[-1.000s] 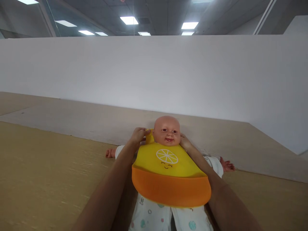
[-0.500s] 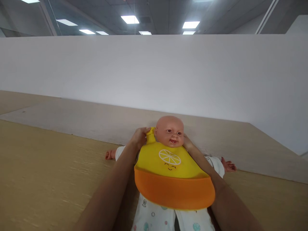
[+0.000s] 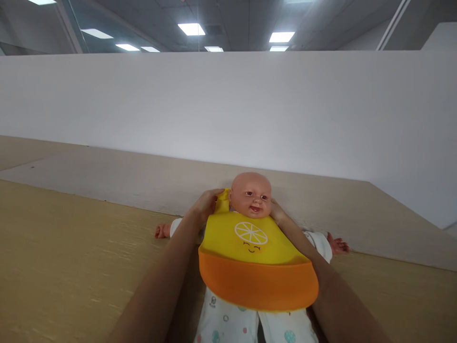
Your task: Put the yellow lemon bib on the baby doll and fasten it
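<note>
Lying face up: a bald, pinkish plastic baby doll (image 3: 251, 190) is laid on the yellowish-tan tabletop (image 3: 89, 257), its arms spread out to both sides.
Bib: the doll's chest is covered by a smooth yellow bib (image 3: 255, 252), marked with a white citrus-slice print (image 3: 251, 233) and a small smiling face; its lower edge is formed by a deep orange pocket (image 3: 259, 286).
Bib strap: a yellow strap (image 3: 223, 204) is raised beside the doll's head, at the left hand.
Left hand: the strap's upper end is pinched by the nearly closed left hand (image 3: 209, 201).
Right hand: the right hand (image 3: 278, 212) is placed beside the doll's neck; its fingers are hidden, so how far it is opened, and what is held, cannot be told.
Doll's clothing: white printed trouser legs (image 3: 232, 321) are seen below the bib.
Backdrop: the far side is bounded by a plain white wall (image 3: 228, 109).
</note>
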Demonstrator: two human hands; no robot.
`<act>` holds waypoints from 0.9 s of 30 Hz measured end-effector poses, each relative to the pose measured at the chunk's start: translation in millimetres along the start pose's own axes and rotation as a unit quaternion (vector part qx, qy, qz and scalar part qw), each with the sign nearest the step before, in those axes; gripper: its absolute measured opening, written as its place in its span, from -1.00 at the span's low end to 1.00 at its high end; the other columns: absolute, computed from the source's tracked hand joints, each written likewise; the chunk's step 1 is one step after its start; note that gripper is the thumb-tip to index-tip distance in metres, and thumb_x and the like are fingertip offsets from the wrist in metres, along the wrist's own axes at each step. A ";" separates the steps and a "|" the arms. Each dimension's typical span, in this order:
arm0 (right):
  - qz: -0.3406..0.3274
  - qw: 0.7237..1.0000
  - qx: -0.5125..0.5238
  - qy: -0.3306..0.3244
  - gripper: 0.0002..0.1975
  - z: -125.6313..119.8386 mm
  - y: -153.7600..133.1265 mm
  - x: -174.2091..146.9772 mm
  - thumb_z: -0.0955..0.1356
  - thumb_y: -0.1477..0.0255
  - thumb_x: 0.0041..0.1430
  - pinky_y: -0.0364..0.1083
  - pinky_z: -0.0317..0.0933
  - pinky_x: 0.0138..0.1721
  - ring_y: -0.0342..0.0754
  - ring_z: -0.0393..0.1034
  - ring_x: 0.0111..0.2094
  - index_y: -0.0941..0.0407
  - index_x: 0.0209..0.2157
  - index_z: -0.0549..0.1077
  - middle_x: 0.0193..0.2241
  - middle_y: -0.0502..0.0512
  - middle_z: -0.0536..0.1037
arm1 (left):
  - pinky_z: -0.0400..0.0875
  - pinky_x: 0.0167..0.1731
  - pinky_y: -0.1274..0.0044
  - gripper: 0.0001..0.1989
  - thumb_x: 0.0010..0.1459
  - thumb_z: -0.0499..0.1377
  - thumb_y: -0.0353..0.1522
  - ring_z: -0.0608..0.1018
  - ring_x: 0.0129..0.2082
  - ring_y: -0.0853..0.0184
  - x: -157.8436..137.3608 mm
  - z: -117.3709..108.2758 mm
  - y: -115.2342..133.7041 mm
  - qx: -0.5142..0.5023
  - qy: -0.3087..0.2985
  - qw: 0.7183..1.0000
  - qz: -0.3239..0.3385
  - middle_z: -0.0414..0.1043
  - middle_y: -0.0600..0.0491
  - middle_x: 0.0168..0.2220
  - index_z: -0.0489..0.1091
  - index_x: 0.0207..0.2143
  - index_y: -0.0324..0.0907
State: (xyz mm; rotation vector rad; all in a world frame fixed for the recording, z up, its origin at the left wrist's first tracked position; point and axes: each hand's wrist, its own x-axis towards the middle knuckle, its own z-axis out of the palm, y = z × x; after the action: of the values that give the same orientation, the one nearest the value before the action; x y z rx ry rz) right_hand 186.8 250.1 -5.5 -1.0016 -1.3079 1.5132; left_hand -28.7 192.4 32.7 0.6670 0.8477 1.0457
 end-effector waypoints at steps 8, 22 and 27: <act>0.033 0.999 0.040 0.005 -0.77 0.4 -3.7 -1.3 0.46 0.39 -0.40 -0.05 0.30 -0.33 0.08 0.44 -0.40 0.16 -0.57 0.45 -0.55 0.08 0.56 | 0.25 -0.60 0.57 -0.87 -0.13 0.24 -0.34 0.40 -0.64 0.40 -6.8 3.4 8.0 0.109 0.036 0.993 0.036 0.39 0.06 -0.65 0.40 -0.57 -0.22; 0.053 0.997 0.050 -0.008 -0.80 3.3 -6.0 -5.2 0.44 0.38 -0.35 -0.06 0.30 -0.37 0.10 0.44 -0.40 0.14 -0.56 0.45 -0.55 0.10 0.56 | -0.07 -0.72 0.59 -0.68 -0.28 0.36 -0.28 0.18 -0.75 0.52 -6.2 -13.6 7.4 0.408 0.128 0.900 0.082 0.18 0.15 -0.80 0.30 -0.80 -0.23; 0.059 0.996 0.061 -0.008 -0.82 4.6 -7.0 -6.8 0.42 0.38 -0.33 -0.05 0.30 -0.36 0.09 0.44 -0.40 0.15 -0.56 0.45 -0.54 0.12 0.56 | -0.12 -0.73 0.61 -0.64 -0.28 0.36 -0.24 0.15 -0.75 0.54 0.4 -21.5 6.8 0.419 0.131 0.891 0.116 0.13 0.17 -0.82 0.28 -0.82 -0.23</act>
State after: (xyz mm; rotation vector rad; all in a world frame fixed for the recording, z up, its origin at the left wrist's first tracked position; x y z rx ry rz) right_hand 185.2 242.7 2.2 -1.0055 -1.1698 1.6727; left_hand -50.0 197.0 26.9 1.3996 1.5124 0.9695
